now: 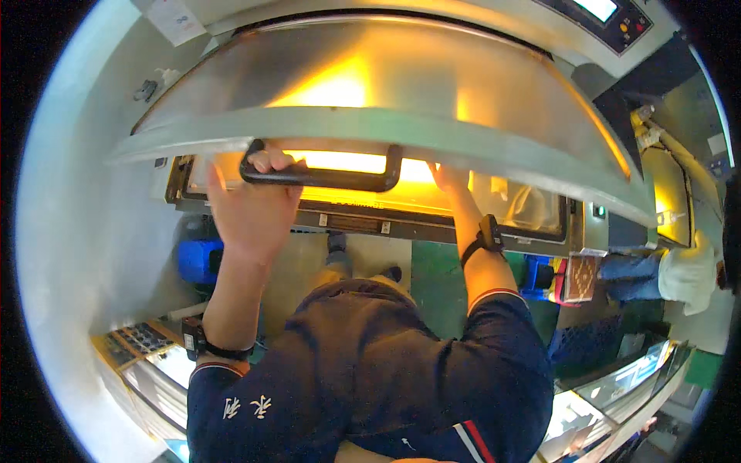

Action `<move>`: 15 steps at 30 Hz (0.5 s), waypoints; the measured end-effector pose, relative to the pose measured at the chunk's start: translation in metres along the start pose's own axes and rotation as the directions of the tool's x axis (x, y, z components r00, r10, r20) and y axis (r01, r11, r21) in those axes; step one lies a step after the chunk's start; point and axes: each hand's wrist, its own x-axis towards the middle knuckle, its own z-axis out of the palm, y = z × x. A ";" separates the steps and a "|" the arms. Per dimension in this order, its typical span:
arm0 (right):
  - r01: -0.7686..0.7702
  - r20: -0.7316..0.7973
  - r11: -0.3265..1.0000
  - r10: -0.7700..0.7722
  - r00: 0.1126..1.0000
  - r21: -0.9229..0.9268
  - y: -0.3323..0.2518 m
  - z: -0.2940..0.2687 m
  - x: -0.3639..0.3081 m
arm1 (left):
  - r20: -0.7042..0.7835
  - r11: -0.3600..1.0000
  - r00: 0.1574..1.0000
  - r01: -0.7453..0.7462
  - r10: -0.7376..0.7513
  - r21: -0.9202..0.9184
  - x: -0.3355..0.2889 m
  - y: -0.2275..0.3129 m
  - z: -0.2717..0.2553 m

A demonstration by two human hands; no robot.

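My left hand [258,208] is closed round the left end of a black bar handle [340,179], its fingertips curling through the gap. The handle is fixed to the front edge of a broad metal lid [417,62], which stands partly raised over a machine bed glowing yellow. My right hand [451,179] reaches in beneath the lid's edge, over the lit bed [417,199]. The lid hides most of its fingers, so what they touch cannot be seen.
A control panel [606,23] with a screen and buttons sits at the upper right. Another person [683,278] stands at the far right, beside a second yellow-lit machine [671,204]. Blue containers [199,261] are below the bed. Lit glass-topped tables [617,401] stand behind me.
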 end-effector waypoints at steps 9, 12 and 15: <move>-0.667 0.304 0.681 0.732 0.610 -0.301 -0.007 -0.058 0.026 | 0.784 0.669 0.613 -0.543 -0.097 0.508 0.112 0.023 -0.023; -0.758 0.312 0.577 0.812 0.494 -0.303 -0.010 -0.071 0.053 | 0.410 0.004 0.673 -0.518 -0.615 0.855 0.160 -0.016 -0.067; -0.816 0.324 0.452 0.881 0.345 -0.359 -0.010 -0.079 0.065 | 0.097 -0.678 0.747 -0.643 -0.658 0.356 0.201 -0.057 -0.209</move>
